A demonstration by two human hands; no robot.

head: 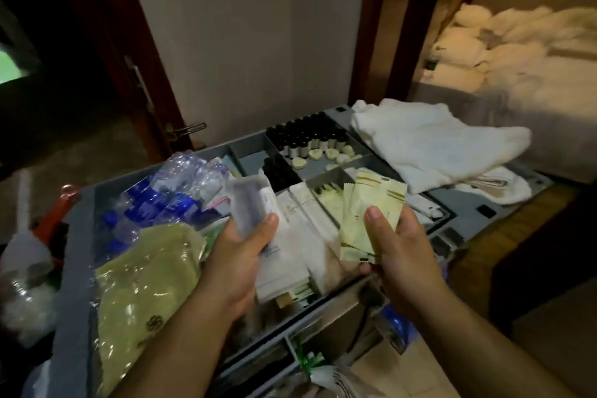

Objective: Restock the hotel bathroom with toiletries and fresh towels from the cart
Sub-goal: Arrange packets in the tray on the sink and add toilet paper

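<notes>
— While both hands hovered over the cart [76, 252], what did each one hold?

— The left hand [239, 249] gripped a bundle of white packets [284, 275], thumb on top. The right hand [400, 252] pinched a fan of pale green sachets [368, 203].

— And the towels?

— The white towels [429, 142] lay on the cart's far right corner, just beside the compartment of small dark bottles [300, 136]. The packets' print was blurred; possibly toothbrush kits.

Hotel guest room: a housekeeping cart [458, 201], stocked with miniature bottles [303, 136], soaps [332, 153] and white towels [429, 145] just beyond the right hand [399, 255], stands at a doorway [381, 42]; an unmade bed [517, 52] lies farther behind.
</notes>
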